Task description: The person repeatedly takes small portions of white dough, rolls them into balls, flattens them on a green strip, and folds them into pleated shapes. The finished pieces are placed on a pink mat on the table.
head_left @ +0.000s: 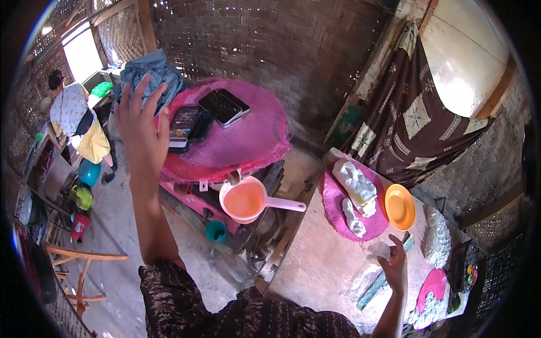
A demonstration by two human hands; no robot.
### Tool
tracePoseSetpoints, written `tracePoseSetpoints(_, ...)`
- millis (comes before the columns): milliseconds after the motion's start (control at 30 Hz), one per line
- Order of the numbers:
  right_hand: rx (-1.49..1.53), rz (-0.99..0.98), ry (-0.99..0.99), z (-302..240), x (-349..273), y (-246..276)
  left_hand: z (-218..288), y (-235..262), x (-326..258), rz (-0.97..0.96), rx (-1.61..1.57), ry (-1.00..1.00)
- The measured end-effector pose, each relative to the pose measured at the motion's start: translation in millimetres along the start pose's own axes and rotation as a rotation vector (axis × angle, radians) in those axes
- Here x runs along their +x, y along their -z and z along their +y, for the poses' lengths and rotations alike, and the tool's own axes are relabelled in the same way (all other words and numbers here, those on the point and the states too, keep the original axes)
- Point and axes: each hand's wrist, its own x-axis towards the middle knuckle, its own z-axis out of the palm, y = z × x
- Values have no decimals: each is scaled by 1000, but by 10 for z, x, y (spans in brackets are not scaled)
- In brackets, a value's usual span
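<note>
My left hand (140,115) is raised with its fingers spread, in front of the left edge of a round pink mat (259,132). Nothing is in it. Over the pale table (315,265), my right hand (398,265) has thumb and forefinger at a thin, pale, see-through round piece (378,253), which they seem to pinch. A green strip (372,292) lies beneath that hand. Beyond it, a thick white dough roll (355,183) and a smaller dough piece (354,219) rest on a pink cloth (333,208). An orange plate (400,207) stands beside them.
Two phones (224,106) lie on the pink mat. Below it are a pink dipper (243,200) and a teal cup (216,231). Many white pieces (436,236) sit at the right. A person (76,115) is far left, and a wooden stool (84,256) stands nearer.
</note>
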Motion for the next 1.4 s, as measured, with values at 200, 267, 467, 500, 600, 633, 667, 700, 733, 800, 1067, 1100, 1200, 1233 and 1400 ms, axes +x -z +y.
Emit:
tracePoseSetpoints(200,-90,-75,151,-164,-119,53,1765,663,-857,-486,-1696,271)
tracePoseSetpoints(267,77,-115,244,-171,-191,114,2688,625,-1317,-624,-2082,526)
tracePoseSetpoints(467,174,-76,93,275,-310,507,4341,568,-2463,-1464,-2474,1463)
tracePoseSetpoints(500,111,-29,92,403,-336,587,4542,602,-2587,-1440,-2345,1387)
tracePoseSetpoints(600,12,41,101,781,-509,886,5050,695,-2830,-1441,-1978,954)
tracePoseSetpoints(633,-2,57,117,889,-584,985,5198,735,-2889,-1414,-1924,836)
tracePoseSetpoints(667,-7,71,112,982,-654,1076,5334,774,-2940,-1351,-1914,716)
tracePoseSetpoints(700,8,107,133,1064,-715,1158,5457,800,-2978,-1340,-1946,672)
tracePoseSetpoints(733,-29,126,104,1136,-762,1256,5564,824,-3011,-1393,-1968,765)
tracePoseSetpoints(800,-73,163,80,1260,-837,1427,5744,857,-3059,-1481,-2045,963)
tracePoseSetpoints(1067,-94,212,4,1608,-865,1945,6426,954,-3108,-1633,-2301,1639)
tracePoseSetpoints(1100,-274,281,158,1631,-897,1991,6465,954,-3102,-1625,-2270,1657)
tracePoseSetpoints(1200,-567,322,295,1685,-989,2061,6526,916,-3072,-1641,-2276,1644)
tracePoseSetpoints(1233,-681,299,319,1706,-1001,2063,6541,900,-3068,-1644,-2277,1639)
tracePoseSetpoints(1400,-936,212,307,1889,-901,1999,6635,797,-3148,-1702,-2180,1632)
